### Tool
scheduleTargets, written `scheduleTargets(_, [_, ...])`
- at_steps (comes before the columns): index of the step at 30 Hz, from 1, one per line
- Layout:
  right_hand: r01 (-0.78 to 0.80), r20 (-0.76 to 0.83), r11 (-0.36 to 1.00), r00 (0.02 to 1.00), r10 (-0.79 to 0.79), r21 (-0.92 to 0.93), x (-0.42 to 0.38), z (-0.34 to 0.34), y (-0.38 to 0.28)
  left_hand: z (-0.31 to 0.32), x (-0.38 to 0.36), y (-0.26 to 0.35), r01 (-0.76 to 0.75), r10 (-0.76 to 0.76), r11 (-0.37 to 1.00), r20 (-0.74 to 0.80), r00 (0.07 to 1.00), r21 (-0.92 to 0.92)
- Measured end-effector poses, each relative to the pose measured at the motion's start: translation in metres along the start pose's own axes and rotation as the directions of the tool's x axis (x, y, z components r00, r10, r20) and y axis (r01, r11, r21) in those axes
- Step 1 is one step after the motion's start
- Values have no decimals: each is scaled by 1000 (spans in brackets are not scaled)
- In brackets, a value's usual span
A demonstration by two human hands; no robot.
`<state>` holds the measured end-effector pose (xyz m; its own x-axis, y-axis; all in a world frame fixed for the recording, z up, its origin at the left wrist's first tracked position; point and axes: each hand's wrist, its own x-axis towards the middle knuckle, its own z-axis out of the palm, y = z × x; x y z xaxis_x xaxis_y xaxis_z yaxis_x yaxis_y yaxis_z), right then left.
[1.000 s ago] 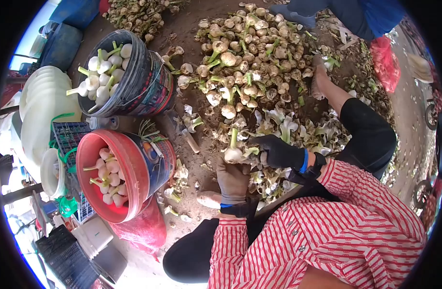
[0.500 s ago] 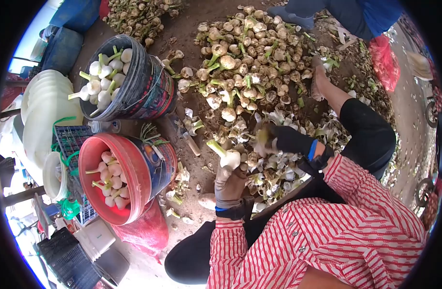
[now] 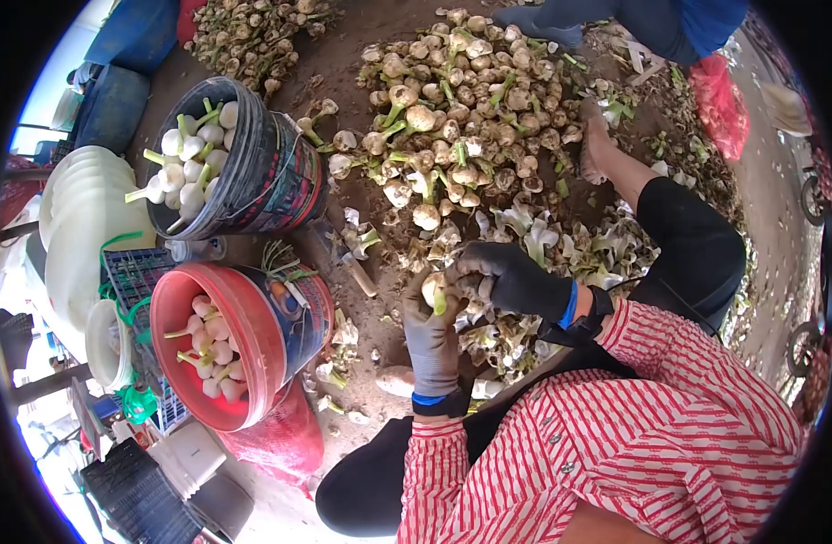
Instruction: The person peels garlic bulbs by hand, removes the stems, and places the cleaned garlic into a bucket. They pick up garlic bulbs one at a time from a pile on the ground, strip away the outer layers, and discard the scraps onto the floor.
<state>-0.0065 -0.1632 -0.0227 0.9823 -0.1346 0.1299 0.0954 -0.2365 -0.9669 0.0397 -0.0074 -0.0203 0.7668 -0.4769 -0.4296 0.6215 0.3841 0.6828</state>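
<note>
Head view: the left hand point(image 3: 431, 340), in a grey glove, is raised with its fingers curled shut around a garlic bulb point(image 3: 434, 290), which sits at the fingertips with a short green stalk stub pointing down toward the palm. The right hand point(image 3: 511, 279), in a black glove, comes in from the right and closes on the same bulb from above and to the side, its fingers bent over the papery skin. The two hands meet at the bulb, touching each other there, above a litter of white and green peelings point(image 3: 561, 249) on the dirt ground point(image 3: 379, 299).

Beyond the hands, toward the top of the ground, lies a broad heap of unpeeled garlic point(image 3: 461, 100), brownish and still stalked. A second, smaller heap point(image 3: 253, 32) sits at the top left corner. Left of the hands stands a red bucket point(image 3: 253, 340), tilted toward the person, holding peeled white bulbs. Behind it stands a dark bucket point(image 3: 262, 163), also filled with clean white bulbs with green stalks. A small knife point(image 3: 357, 272) with a pale handle lies on the ground between the red bucket and the hands. The person's sleeves are red-and-white striped, and a bare foot point(image 3: 597, 145) rests at the right edge of the large heap.
</note>
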Motion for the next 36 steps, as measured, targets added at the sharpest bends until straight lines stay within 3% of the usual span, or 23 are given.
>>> scheduleTargets(1, [-1,-2,1000,1000,1,2,1,1,0,-2,-1,1,1,-1,1000,0,1000,3])
scheduleTargets(3, [-31,-103,969,993,58,245,5,0,-1,-2,-2,6,-39,40,999,101,994,-9])
scheduleTargets(4, [-35,-37,992,998,40,122,7,-6,-8,-4,-2,8,-23,32,998,132,991,-64])
scheduleTargets(5, [-36,-38,992,998,41,122,9,-8,-8,-5,-2,6,-22,31,998,132,991,-63])
scheduleTargets(7, [295,72,951,954,-290,-90,14,-11,-8,-3,1,1,-60,56,997,80,995,51])
scheduleTargets(8, [381,92,912,924,-371,-153,17,-10,-4,-1,1,1,-69,59,993,98,993,98])
scheduleTargets(12, [309,62,906,950,-305,-288,12,-6,-2,-5,-4,6,52,-67,991,128,989,122])
scheduleTargets(14, [135,-28,990,990,-137,-37,13,-5,-2,-14,0,-2,114,-56,977,300,952,-179])
scheduleTargets(15, [134,-32,990,990,-136,-38,13,-7,1,-10,-1,0,117,-59,977,303,951,-176])
scheduleTargets(17, [-201,-86,893,963,255,402,13,-16,13,1,-4,5,19,0,998,267,964,-68])
scheduleTargets(19, [-123,-85,882,980,181,455,11,-15,3,5,-5,8,-11,3,999,186,983,40])
scheduleTargets(20, [-3,-62,974,998,17,226,9,-17,-6,3,-2,8,-14,2,996,122,993,93])
scheduleTargets(22, [222,101,960,973,-207,-170,13,-21,-11,2,2,4,-60,45,975,75,996,214])
scheduleTargets(23, [219,99,960,974,-205,-174,11,-20,-8,1,2,3,-58,42,975,79,996,213])
scheduleTargets(25, [247,140,832,969,-204,-497,9,-15,-5,-2,0,4,-11,16,933,-11,1000,360])
scheduleTargets(27, [256,140,796,967,-214,-549,8,-12,-8,0,-3,6,13,-9,918,-11,1000,396])
scheduleTargets(29, [173,148,799,983,-106,-576,9,-9,-11,-2,-4,7,34,-34,902,-6,999,431])
scheduleTargets(30, [171,144,799,984,-106,-577,10,-6,-10,-5,-4,6,67,-81,965,46,996,252])
scheduleTargets(31, [78,27,904,997,-74,-420,10,-1,-8,-7,-3,5,109,-115,992,107,988,63])
scheduleTargets(32, [-1,-80,971,997,-19,-238,9,2,-5,-5,-2,2,91,-92,996,161,983,14])
scheduleTargets(33, [1,-79,971,997,-21,-239,8,3,-2,-2,-3,3,88,-89,996,162,983,13])
scheduleTargets(35, [-297,-53,946,951,306,132,4,3,3,1,-6,7,122,-113,992,184,976,-39])
scheduleTargets(36, [-385,69,847,919,388,366,5,-1,-2,6,-9,11,126,-117,991,189,975,-40])
